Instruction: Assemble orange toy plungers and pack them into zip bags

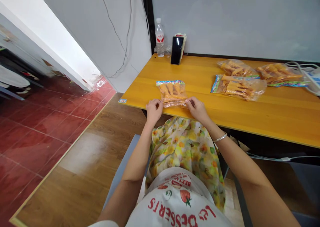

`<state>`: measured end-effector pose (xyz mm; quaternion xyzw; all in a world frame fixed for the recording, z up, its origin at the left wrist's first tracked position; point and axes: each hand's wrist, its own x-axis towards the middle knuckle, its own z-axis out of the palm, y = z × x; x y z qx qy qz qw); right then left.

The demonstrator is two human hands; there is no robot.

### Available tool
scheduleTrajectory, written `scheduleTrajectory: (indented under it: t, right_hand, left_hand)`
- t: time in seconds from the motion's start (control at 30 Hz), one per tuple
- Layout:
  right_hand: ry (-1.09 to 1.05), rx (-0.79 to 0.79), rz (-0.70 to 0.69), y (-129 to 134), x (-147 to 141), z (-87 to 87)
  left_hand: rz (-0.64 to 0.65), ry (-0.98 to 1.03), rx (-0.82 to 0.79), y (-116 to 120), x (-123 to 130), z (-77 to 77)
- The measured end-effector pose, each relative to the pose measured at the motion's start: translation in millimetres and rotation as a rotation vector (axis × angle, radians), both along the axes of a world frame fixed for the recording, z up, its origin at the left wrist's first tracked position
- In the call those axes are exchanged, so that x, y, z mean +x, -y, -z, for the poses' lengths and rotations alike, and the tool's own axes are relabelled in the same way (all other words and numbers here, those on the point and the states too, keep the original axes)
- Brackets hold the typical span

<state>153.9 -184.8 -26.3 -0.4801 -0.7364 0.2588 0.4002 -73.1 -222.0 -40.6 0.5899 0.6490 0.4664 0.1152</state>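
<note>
A clear plastic bag of orange snacks (173,91) lies at the near edge of the yellow wooden table, its colourful header strip facing away from me. My left hand (154,110) pinches the bag's near left corner. At the near right corner, the fingers of my right hand (197,109) are closed on the same plastic. The near edge of the bag is stretched between both hands. What exactly the orange pieces are I cannot tell; they look like stubby sticks with flared ends.
Several similar bags lie to the right, the closest being a snack bag (238,87). A water bottle (160,39) and an upright phone (177,50) stand at the back left. A white power strip (313,82) with cables lies at the far right. The table's front edge (250,131) runs before my lap.
</note>
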Motion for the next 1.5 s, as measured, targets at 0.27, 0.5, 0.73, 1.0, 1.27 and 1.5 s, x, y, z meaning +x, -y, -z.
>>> scheduleTrajectory:
  t: [0.27,0.5,0.73,1.0,1.27,1.5]
  right_hand:
    - [-0.127,-0.208,0.0,-17.2,-2.6,-2.4]
    - [-0.218,-0.433,-0.015,-21.6,-5.3,-14.5]
    - [-0.264,-0.482,-0.006,-21.7,-7.2,-19.6]
    - [-0.323,-0.637,-0.014,-19.5,-5.2,-32.3]
    - [-0.383,-0.74,-0.01,-25.2,-0.9,-39.1]
    - [-0.376,-0.738,-0.007,-24.0,-1.8,-39.1]
  left_hand:
    - [-0.01,-0.055,-0.001,1.2,0.9,1.7]
    - [0.016,-0.074,0.106,0.5,-3.7,10.9]
    - [0.163,-0.311,0.381,14.5,13.1,-4.7]
    - [0.39,-0.703,0.155,-4.1,31.4,-14.9]
    - [0.399,-0.618,0.095,-8.3,34.7,-20.7]
    - [0.384,-0.568,0.095,-13.8,34.4,-15.3]
